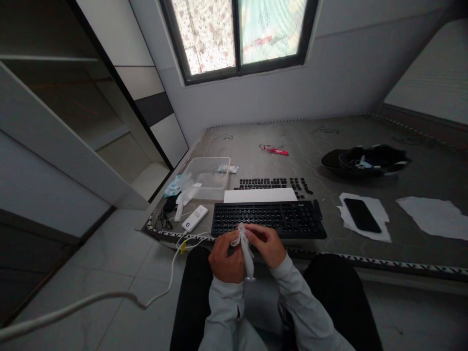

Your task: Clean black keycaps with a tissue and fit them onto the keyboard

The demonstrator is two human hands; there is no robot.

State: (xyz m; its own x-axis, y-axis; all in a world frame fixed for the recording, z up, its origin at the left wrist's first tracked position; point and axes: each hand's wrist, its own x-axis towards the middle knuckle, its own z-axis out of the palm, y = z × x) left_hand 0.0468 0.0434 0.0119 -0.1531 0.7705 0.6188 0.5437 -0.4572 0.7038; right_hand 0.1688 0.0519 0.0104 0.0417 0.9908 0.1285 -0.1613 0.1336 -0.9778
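Hands together, left hand (225,257) and right hand (266,243) both pinching white wipe (247,253) between them, before keyboard (268,219).

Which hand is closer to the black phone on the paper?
Right. The right hand is at the keyboard's near edge, on the side toward the black phone. The left hand is farther away, beyond the white cloth both hands hold.

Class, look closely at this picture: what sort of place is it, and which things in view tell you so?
Probably a home bedroom used as a workspace: a bare mattress serves as the table, beneath a window, with a wardrobe alongside.
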